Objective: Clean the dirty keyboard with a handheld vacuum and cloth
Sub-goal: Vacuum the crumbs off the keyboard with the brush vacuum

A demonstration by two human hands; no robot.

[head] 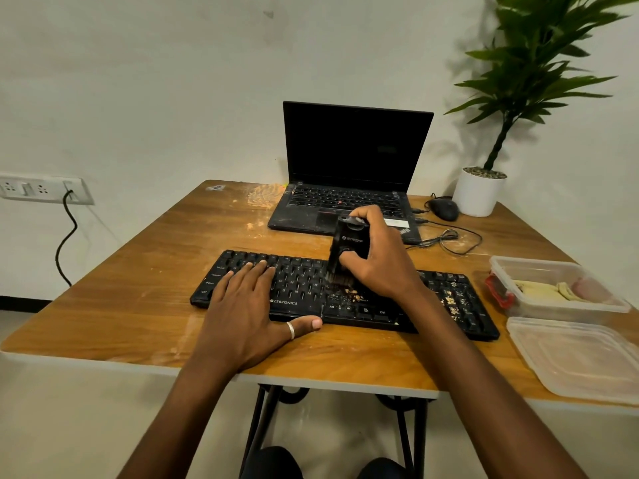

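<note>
A black keyboard (446, 307) lies across the middle of the wooden table (145, 271). Pale crumbs litter its middle and right keys. My right hand (380, 257) grips a black handheld vacuum (347, 245) held upright, thumb on its front button, brush end down on the keys near the middle. My left hand (249, 305) rests flat on the keyboard's left half, fingers straight and thumb along the front edge. No cloth can be made out for certain.
An open black laptop (352, 160) stands behind the keyboard. At the back right are a black mouse (444, 209) with its cable and a potted plant (479, 195). A clear container (553, 288) and its lid (581, 357) lie at the right edge.
</note>
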